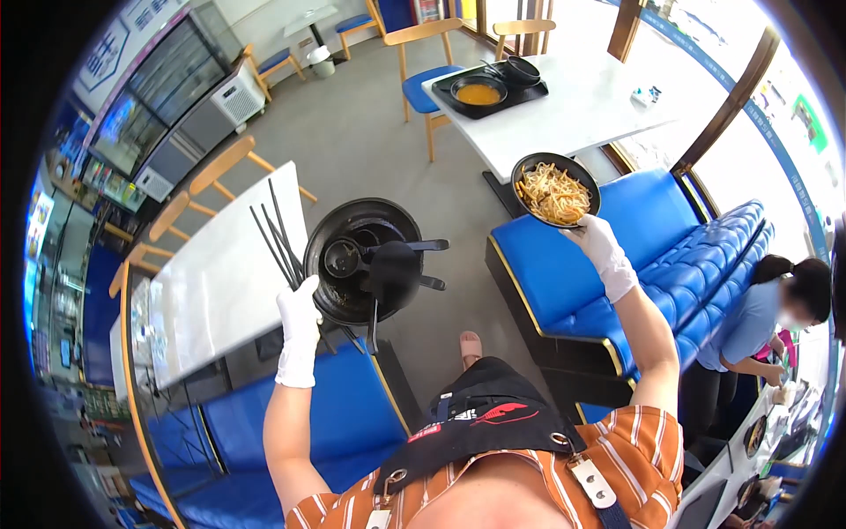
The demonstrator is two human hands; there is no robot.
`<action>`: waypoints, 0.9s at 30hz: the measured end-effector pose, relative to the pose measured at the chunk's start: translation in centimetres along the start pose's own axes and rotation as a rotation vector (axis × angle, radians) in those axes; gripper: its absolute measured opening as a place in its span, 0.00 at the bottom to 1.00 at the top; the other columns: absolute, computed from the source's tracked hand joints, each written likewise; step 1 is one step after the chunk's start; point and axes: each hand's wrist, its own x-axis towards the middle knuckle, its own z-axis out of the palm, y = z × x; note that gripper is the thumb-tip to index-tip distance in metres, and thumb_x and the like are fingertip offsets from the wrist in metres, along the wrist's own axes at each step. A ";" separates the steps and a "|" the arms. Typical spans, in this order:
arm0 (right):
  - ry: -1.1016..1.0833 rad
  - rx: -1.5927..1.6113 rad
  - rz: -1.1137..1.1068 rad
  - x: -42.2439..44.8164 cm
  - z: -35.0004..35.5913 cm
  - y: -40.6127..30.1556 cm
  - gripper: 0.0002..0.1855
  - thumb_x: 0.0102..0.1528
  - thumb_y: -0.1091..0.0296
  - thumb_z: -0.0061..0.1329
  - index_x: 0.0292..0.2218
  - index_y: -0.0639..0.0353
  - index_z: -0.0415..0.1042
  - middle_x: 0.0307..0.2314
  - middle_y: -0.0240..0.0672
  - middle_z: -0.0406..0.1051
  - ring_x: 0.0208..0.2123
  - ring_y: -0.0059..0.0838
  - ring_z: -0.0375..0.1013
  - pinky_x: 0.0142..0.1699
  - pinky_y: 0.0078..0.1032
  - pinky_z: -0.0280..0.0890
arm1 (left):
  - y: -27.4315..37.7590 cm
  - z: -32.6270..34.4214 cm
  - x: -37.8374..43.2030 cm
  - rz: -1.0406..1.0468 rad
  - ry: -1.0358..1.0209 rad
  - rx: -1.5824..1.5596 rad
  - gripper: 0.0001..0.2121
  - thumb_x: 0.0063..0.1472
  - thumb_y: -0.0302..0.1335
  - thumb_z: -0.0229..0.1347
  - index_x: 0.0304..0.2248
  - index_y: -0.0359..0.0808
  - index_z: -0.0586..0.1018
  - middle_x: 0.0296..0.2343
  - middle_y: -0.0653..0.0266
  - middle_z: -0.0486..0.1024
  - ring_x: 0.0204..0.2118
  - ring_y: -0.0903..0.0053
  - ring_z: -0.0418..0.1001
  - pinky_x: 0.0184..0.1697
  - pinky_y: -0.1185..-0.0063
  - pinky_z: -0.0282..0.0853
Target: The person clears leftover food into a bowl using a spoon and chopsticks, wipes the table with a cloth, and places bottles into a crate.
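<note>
Gloved in white, my left hand (299,324) grips the rim of a large black bowl (324,264) together with several black chopsticks (268,241). Black spoons (423,245) and smaller black dishes (344,258) lie inside that bowl. My right hand (598,248), in a white glove too, holds a black bowl of noodles (554,192) by its near edge, beside the table corner. On the white table (575,119) beyond it rests a black tray (472,114) with a bowl of orange soup (478,94) and an empty-looking black bowl (522,70).
Blue padded benches (568,264) stand at right and below my left arm. Another white table (218,284) with wooden chairs (221,165) is at left. A person in a blue shirt (747,324) bends over a table at far right. A glass-fronted refrigerated case (178,79) stands at upper left.
</note>
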 end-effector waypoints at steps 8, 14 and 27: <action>0.478 1.057 0.337 22.4 0.3 10.4 0.14 0.53 0.82 0.34 0.41 0.79 0.63 0.39 0.50 0.68 0.41 0.40 0.71 0.46 0.34 0.72 | 6.6 12.6 19.8 -0.032 -0.126 -0.022 0.06 0.54 0.25 0.55 0.22 0.35 0.71 0.11 0.72 0.64 0.06 0.85 0.55 0.08 0.84 0.47; 0.754 1.178 0.404 33.8 -0.4 17.2 0.19 0.53 0.78 0.34 0.47 0.71 0.59 0.43 0.49 0.66 0.46 0.42 0.67 0.46 0.35 0.69 | 8.5 22.8 36.4 -0.005 -0.199 -0.016 0.08 0.54 0.27 0.56 0.21 0.37 0.71 0.10 0.73 0.62 0.06 0.84 0.54 0.08 0.84 0.48; 0.454 1.034 0.789 41.0 -0.6 9.5 0.16 0.57 0.63 0.44 0.43 0.64 0.65 0.28 0.41 0.73 0.32 0.32 0.75 0.38 0.24 0.70 | 13.8 46.7 61.8 0.036 -0.370 0.057 0.11 0.53 0.26 0.58 0.19 0.35 0.68 0.09 0.71 0.60 0.05 0.83 0.54 0.07 0.82 0.48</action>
